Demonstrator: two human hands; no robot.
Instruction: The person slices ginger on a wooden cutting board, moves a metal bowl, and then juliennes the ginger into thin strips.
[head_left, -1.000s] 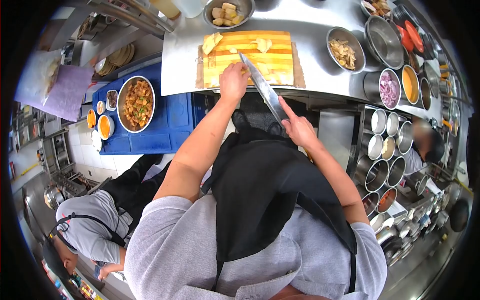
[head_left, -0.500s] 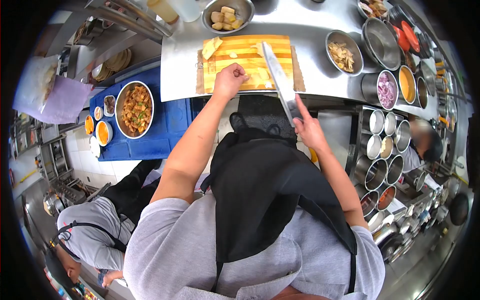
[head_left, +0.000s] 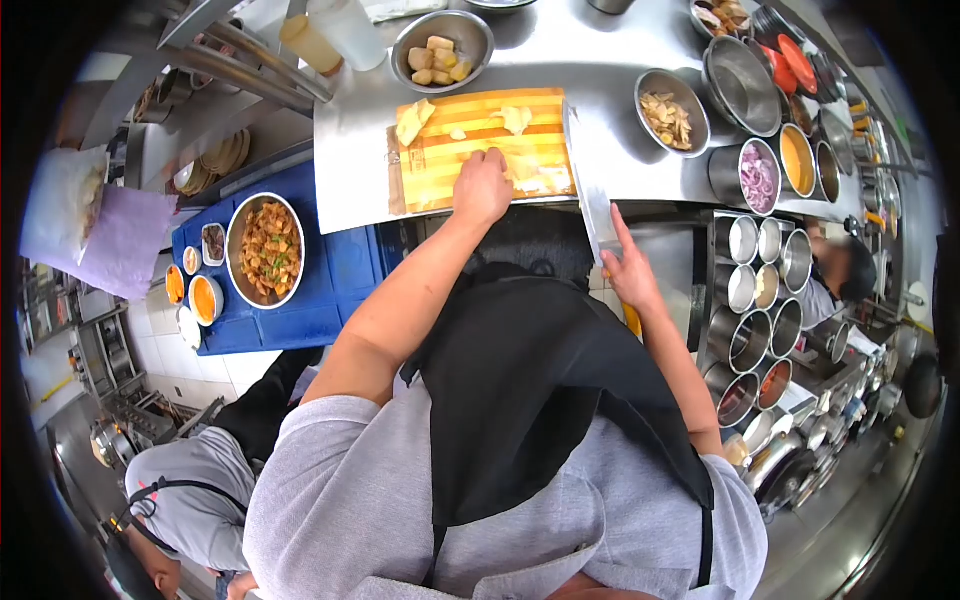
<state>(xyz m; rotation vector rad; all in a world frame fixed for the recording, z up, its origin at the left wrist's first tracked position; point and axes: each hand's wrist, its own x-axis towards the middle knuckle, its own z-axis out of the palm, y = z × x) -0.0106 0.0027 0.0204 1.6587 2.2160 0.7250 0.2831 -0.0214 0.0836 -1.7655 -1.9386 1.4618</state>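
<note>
Two hands at work: your left hand presses down on pale food pieces at the near edge of the striped cutting board; your right hand holds the cleaver off the board's right edge.
Left grip: fingers curled, knuckles up, flat on the pieces rather than pinching them.
Right grip: closed around the cleaver handle, forefinger stretched along the blade.
Cleaver handling: broad steel blade, likely heavy and stiff; take it by the handle, close to the blade.
Food handling: thin, pale slices, probably soft and a little slippery; hold them down from above.
Board: lies on the steel surface, more pale scraps at its far side.
Around it: a bowl of chunks behind the board, a bowl of slices and a tin of chopped red onion to the right.
Further out: a blue crate with a large dish of stew at lower left, another person crouched below.
</note>
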